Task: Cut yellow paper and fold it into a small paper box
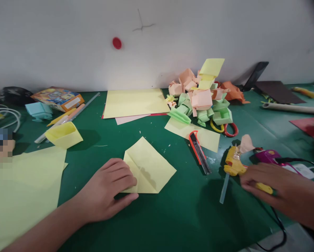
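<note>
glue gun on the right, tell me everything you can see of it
The glue gun is yellow, apparently plastic, with a glossy patch on its body. A translucent glue stick juts from it towards the near side of the table. The right hand grips it and hides much of the handle, part of which shows yellow past the fingers. A black cable curves below, possibly its own.

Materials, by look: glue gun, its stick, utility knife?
Glue gun: probably plastic, glossy yellow, from its bright highlights. Glue stick: translucent, smooth, likely hot-melt resin. Utility knife: orange-red body, likely plastic; the dark grey insert looks metallic, but could be plastic.
</note>
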Motion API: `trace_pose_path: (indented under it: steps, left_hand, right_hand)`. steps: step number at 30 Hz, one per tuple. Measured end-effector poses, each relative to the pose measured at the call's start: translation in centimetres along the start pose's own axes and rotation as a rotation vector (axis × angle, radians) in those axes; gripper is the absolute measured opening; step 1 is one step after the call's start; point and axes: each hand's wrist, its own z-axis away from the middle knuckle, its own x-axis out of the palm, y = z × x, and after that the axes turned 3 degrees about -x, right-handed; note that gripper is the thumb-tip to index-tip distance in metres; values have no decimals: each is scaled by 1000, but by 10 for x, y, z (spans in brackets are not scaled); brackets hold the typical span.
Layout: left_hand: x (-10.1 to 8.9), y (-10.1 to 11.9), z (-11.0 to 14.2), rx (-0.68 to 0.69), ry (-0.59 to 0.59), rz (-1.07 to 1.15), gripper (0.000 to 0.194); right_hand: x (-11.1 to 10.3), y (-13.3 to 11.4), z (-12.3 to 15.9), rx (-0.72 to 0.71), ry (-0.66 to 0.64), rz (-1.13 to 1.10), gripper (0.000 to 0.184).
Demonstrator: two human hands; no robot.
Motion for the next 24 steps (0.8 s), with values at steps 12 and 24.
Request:
trace_pose_path:
  steps: [12,24]
  left_hand:
    - [7,-2,-1,-23,52,-127,20]
    - [12,-6,0,-21,50,-149,27]
  right_hand:
    - [14,-56,-108,-298,-119,-2,27]
    - [41,-94,-127,-715,14,-86,20]
